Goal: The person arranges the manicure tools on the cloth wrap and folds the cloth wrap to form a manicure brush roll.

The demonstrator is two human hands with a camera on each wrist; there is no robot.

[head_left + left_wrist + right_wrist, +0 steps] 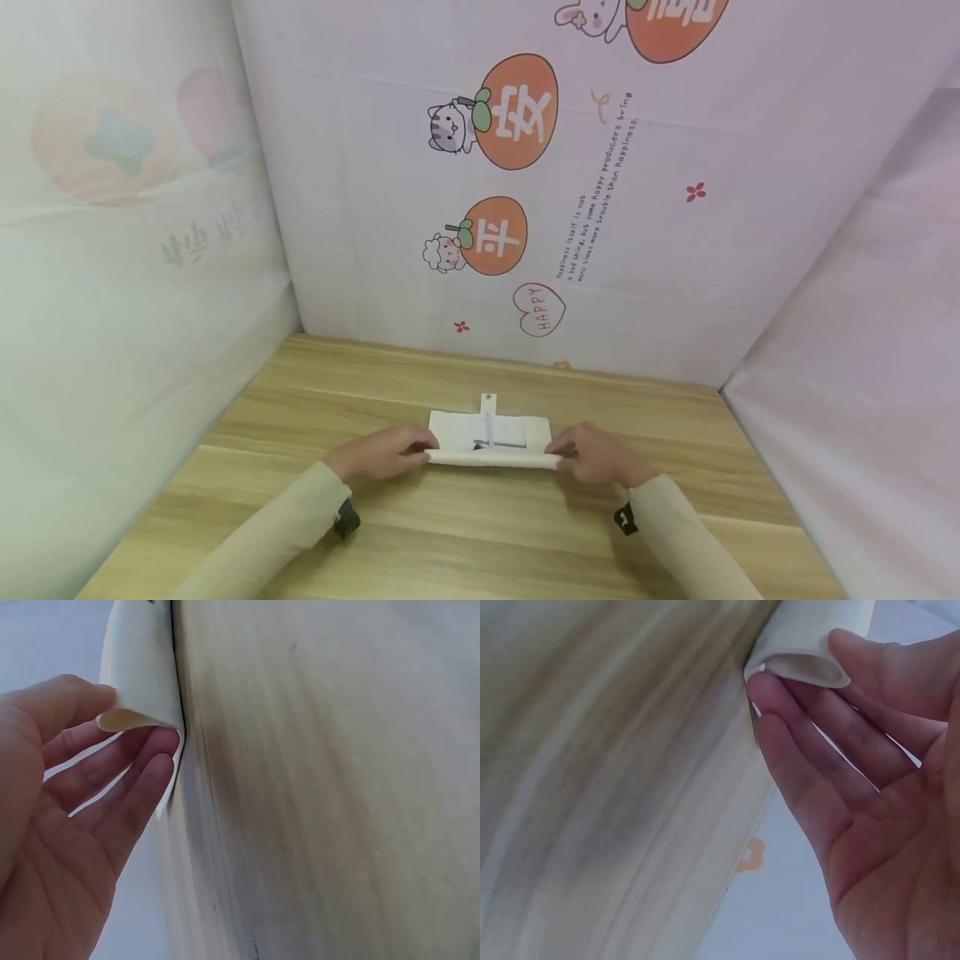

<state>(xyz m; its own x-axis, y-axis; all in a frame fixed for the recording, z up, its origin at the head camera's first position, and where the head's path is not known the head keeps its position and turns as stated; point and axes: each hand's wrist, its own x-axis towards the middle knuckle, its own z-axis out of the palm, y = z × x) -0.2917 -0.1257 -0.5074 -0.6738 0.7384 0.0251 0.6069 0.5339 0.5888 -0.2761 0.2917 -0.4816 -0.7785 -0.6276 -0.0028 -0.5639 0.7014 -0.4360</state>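
A soft white sheet-like case [450,429] lies on the wooden table, its near edge curled over into a roll [491,459]. From its far side sticks a narrow tab [489,402] with a round snap; a thin dark item and a pale strip lie across its inner face. My left hand [386,454] pinches the left end of the roll between thumb and fingers. At the right end, my right hand [600,457] does the same. Both wrist views show the open ends of the curled edge, with a thumb on top and fingertips below.
The wood-grain table [480,533] extends around the case. White printed cloth [375,208] hangs behind it, with more pale cloth on the left and right sides. Black bands [347,518] sit at both wrists below light sleeves.
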